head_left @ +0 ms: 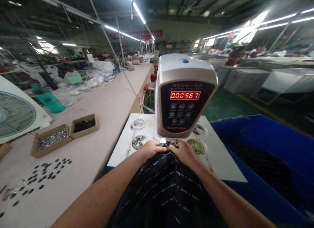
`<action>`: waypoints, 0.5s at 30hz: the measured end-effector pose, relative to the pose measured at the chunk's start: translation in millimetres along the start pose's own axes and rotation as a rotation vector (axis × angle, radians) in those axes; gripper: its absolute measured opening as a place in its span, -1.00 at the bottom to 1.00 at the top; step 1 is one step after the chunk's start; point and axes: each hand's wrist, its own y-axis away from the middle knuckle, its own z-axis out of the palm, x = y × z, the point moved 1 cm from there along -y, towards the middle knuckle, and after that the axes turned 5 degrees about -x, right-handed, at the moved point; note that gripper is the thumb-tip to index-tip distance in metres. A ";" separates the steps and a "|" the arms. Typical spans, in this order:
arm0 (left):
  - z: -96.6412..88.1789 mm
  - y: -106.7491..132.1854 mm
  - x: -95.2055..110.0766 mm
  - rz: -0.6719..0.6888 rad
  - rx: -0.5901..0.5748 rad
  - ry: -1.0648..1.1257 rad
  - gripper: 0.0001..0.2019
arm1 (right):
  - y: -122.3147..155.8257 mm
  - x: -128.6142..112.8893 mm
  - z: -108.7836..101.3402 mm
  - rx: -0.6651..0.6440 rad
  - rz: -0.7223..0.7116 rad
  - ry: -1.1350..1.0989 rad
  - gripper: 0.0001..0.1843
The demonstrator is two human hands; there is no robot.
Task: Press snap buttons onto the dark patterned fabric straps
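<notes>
A dark printed garment (164,185) lies over the front of a white machine table (220,159) and hangs towards me. My left hand (149,149) and my right hand (183,152) both pinch its top edge, fingers closed, right under the head of a white button-attaching machine (185,93). The machine's red counter (185,95) reads 000567. Where the cloth meets the machine is hidden by my fingers.
Small recessed dishes of parts (197,146) sit in the machine table. On the long beige bench to the left are two cardboard boxes of fasteners (52,139), scattered dark buttons (41,175) and a fan (14,115). A blue bin (265,146) stands at the right.
</notes>
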 end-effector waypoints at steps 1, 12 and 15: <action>-0.5 0.2 -0.9 0.017 0.015 -0.015 -0.60 | 1.0 0.3 0.2 -0.002 -0.004 0.015 -0.75; -0.7 -2.9 -7.1 0.117 0.198 -0.109 -0.78 | 4.7 3.9 4.9 -0.011 -0.003 0.160 -0.63; -1.1 -3.1 -6.8 0.122 0.194 -0.112 -0.77 | 4.4 4.0 4.3 -0.016 0.004 0.170 -0.63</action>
